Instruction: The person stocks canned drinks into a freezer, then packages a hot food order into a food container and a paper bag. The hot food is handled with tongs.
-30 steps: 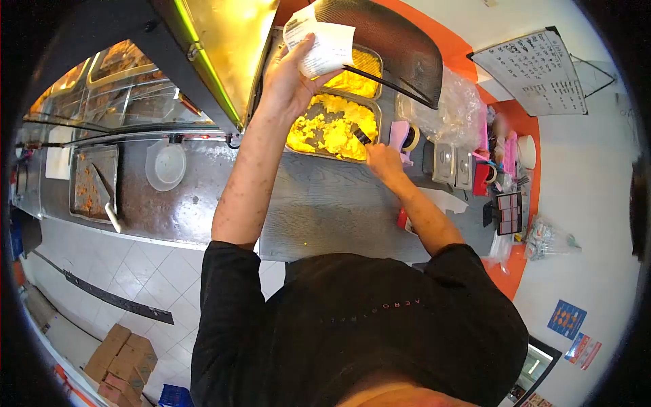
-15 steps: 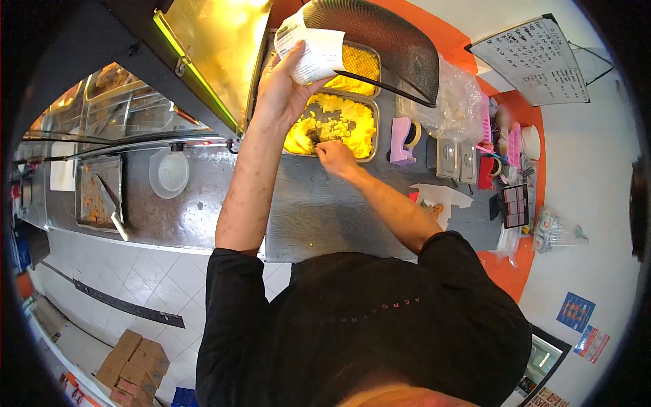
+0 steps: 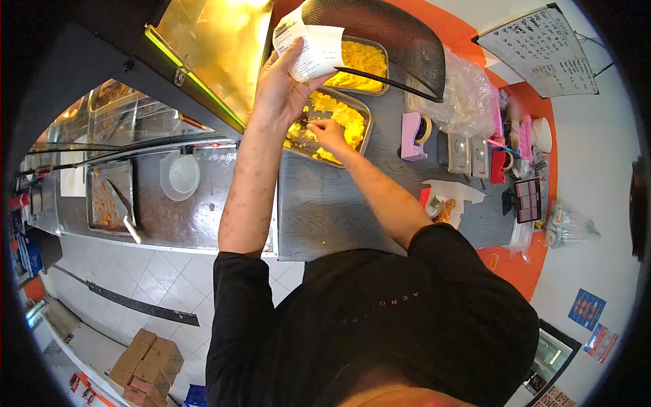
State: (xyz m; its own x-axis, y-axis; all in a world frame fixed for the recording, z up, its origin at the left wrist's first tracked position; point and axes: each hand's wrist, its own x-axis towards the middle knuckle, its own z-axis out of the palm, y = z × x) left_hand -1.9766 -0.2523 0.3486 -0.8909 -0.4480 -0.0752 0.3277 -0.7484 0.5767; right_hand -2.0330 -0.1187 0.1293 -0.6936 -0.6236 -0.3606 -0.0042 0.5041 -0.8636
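My left hand (image 3: 281,91) is raised over the counter with its thumb across a printed white paper (image 3: 315,51). The paper lies against a dark mesh cover (image 3: 386,41) with a black rim, which hangs over the back tray. My right hand (image 3: 330,138) reaches into the near metal tray (image 3: 368,132), fingers pinched together over the crumbly yellow food (image 3: 349,122). What the fingers hold is too small to make out. Bare metal shows around the fingertips. Behind it, a second tray of yellow food (image 3: 363,64) is partly hidden by the paper and mesh.
To the right stand a lilac tape dispenser (image 3: 412,139), clear plastic bags (image 3: 454,95) and lidded metal containers (image 3: 460,154). A torn white box (image 3: 456,197) lies nearer me. On the left are a lit glass display case (image 3: 122,122), a plastic tub (image 3: 183,176) and a tray with a knife (image 3: 112,200).
The near tray now sits at a slant, and more of its bare bottom shows. My right hand has moved farther into it. My left hand keeps its hold, and the whole view has shifted slightly.
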